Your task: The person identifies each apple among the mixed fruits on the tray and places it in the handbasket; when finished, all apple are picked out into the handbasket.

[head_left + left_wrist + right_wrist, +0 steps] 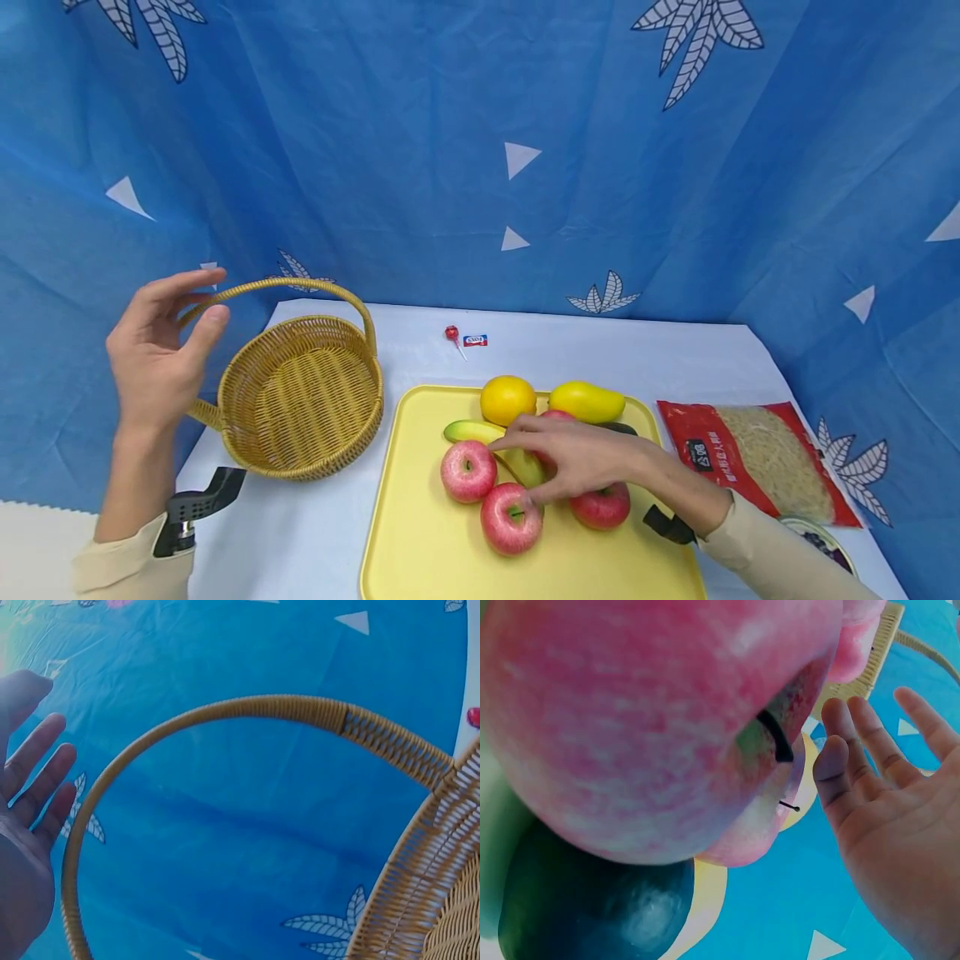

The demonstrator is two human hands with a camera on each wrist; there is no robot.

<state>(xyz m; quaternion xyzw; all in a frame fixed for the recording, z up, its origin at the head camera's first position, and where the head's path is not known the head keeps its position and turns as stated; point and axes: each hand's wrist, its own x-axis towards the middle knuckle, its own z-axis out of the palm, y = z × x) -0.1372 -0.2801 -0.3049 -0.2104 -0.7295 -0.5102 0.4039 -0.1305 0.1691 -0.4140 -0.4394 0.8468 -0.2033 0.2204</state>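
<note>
My left hand [161, 350] is raised beside the arched handle [292, 284] of a woven basket [318, 404], thumb and fingers spread apart. In the left wrist view its fingers are extended and grip nothing. Over the fruit on a yellow tray [420, 562] hovers my right hand [581, 457], nearest a banana [468, 431] and a pink-red apple [512, 525]. The right wrist view shows its palm bare, fingers loosely extended. Other apples [468, 472] lie around it; one behind the hand is partly hidden. Whether the fingertips touch fruit, I cannot tell.
An orange [507, 400], a yellow mango-like fruit [588, 402] and a dark green fruit [592, 900] share the tray. Behind it lie a red lollipop [452, 333] and a small wrapped candy [476, 341]. To the right are a red pasta bag [757, 458] and a round container [821, 537].
</note>
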